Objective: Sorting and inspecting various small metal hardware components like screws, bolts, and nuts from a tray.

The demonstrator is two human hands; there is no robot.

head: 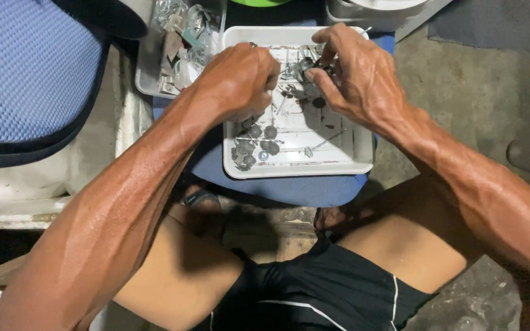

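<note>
A white square tray rests on a blue stool seat in front of my knees. It holds several long screws with round grey washers near its front left corner. My left hand hovers over the tray's left side, fingers curled around small metal pieces. My right hand is above the tray's far right part, thumb and fingers pinched on a small metal screw part. The two hands nearly meet over the tray's middle.
A clear plastic box of mixed metal hardware sits left of the tray. A blue mesh chair seat fills the upper left. Concrete floor lies to the right. The blue stool seat sticks out under the tray.
</note>
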